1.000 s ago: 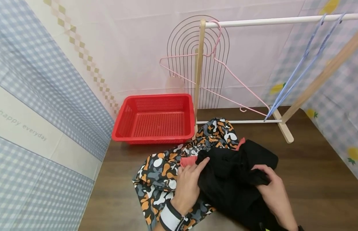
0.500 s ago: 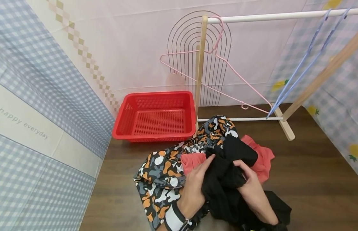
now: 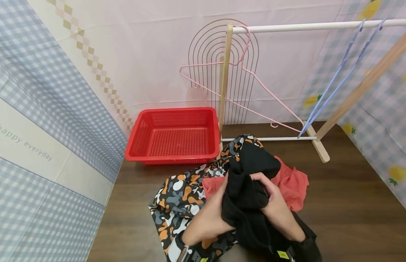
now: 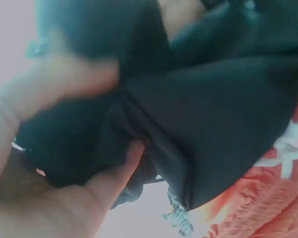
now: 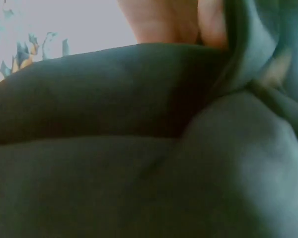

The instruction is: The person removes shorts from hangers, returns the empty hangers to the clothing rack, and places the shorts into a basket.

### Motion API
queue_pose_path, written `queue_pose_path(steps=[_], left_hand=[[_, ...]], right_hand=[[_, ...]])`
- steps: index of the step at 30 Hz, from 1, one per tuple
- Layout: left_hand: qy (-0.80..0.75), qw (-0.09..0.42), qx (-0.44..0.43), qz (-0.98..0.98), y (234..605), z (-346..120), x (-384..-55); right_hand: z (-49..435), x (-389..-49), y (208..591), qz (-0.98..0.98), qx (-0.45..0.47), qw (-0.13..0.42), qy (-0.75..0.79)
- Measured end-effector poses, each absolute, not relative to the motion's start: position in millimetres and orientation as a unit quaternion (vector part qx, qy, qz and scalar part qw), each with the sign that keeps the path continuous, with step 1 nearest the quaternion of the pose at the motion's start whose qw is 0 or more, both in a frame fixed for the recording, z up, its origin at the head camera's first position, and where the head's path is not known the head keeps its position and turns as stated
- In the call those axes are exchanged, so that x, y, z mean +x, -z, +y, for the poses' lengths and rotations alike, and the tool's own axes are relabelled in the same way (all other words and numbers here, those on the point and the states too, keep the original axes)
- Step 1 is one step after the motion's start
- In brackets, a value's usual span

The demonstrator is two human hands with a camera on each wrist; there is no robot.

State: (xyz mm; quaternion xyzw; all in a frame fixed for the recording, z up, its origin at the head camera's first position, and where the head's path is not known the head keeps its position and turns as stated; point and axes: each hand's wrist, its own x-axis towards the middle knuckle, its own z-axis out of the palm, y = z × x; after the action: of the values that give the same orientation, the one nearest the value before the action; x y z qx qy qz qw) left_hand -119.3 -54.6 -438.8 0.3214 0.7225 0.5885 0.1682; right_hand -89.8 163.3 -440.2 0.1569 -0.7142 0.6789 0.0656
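Observation:
Both hands hold a bunched black garment (image 3: 245, 196), its exact kind hidden by the folds. My left hand (image 3: 207, 220) grips its left side; in the left wrist view the thumb and a finger (image 4: 114, 176) of that hand pinch the dark cloth. On the other side, my right hand (image 3: 277, 207) grips it with the thumb lying on top. Dark cloth (image 5: 89, 178) fills most of the right wrist view. Behind and beneath lie a coral garment (image 3: 292, 185), with a white drawstring (image 4: 290, 144), and a camouflage-print garment (image 3: 176, 203) in orange, grey and white.
A red plastic basket (image 3: 171, 160) stands on the brown floor (image 3: 360, 203) at the back left. Beside it is a wood-and-white clothes rack (image 3: 224, 80) carrying a pink hanger (image 3: 271, 92) and blue hangers (image 3: 333, 80). Checked curtain cloth (image 3: 52, 91) borders the left side.
The right hand has moved left, bringing the black garment together between both hands. More of the coral garment shows at the right. The left hand now reaches in at the garment's side.

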Motion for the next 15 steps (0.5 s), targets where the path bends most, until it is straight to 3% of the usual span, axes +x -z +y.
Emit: queue_pose_path(steps=[4, 7, 15], left_hand=[[-0.608, 0.157, 0.286, 0.724, 435, -60, -122], [-0.623, 0.106, 0.25, 0.733, 435, -62, -122], [-0.619, -0.053, 0.229, 0.75, 430, -75, -131]], right_hand=[[159, -99, 431, -0.718, 0.182, 0.036, -0.671], [153, -106, 425, -0.721, 0.21, 0.021, -0.66], [137, -133, 405, -0.756, 0.316, 0.045, -0.571]])
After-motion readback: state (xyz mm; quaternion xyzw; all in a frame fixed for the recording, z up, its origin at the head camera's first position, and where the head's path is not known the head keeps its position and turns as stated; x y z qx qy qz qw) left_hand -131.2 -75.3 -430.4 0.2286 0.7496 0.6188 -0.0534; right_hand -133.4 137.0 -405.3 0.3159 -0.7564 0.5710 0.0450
